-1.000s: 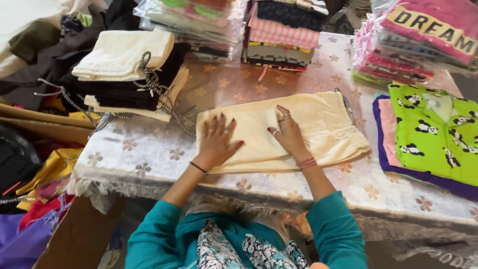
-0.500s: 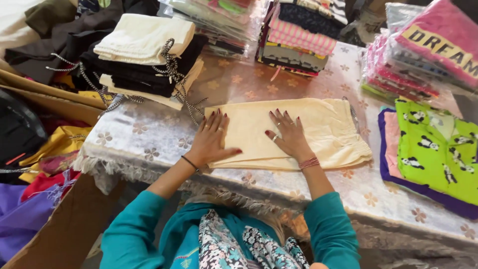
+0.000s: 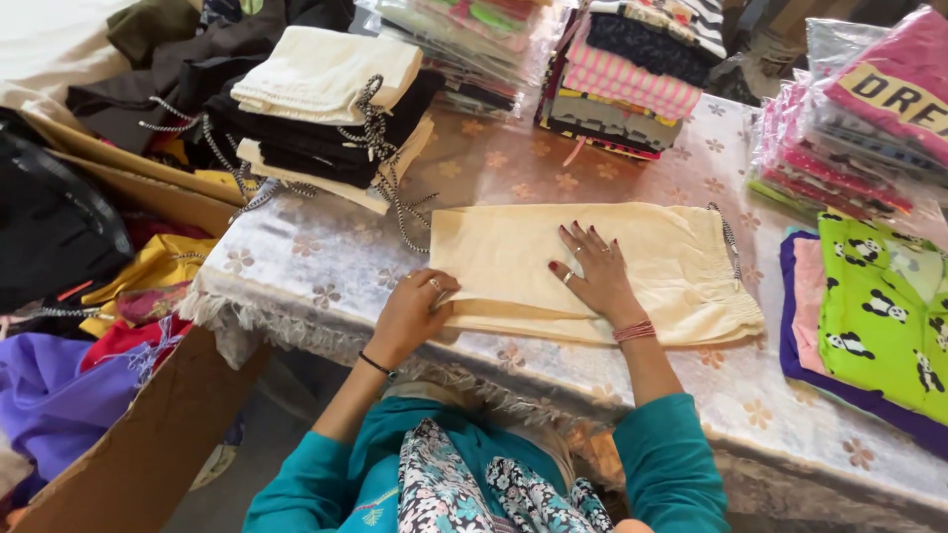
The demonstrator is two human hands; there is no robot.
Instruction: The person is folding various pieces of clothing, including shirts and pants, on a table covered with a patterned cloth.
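Note:
A folded cream-yellow garment (image 3: 652, 262) lies flat on the table with the floral plastic cover (image 3: 326, 257). My right hand (image 3: 591, 271) rests flat on its middle, fingers spread. My left hand (image 3: 420, 314) is at the garment's near left corner, fingers curled around its edge. A drawstring (image 3: 729, 242) shows at the garment's far right end.
A stack of cream and black folded clothes with cords (image 3: 331, 109) sits at the back left. Packed clothes (image 3: 622, 79) stand behind, pink packs (image 3: 859, 128) at right. A green panda-print garment (image 3: 879, 306) lies at the right. An open cardboard box (image 3: 128, 434) of coloured clothes stands at the left.
My left hand has slid from lying flat on the garment to gripping its near left corner. My right hand has stayed pressed on the middle. The camera has shifted slightly.

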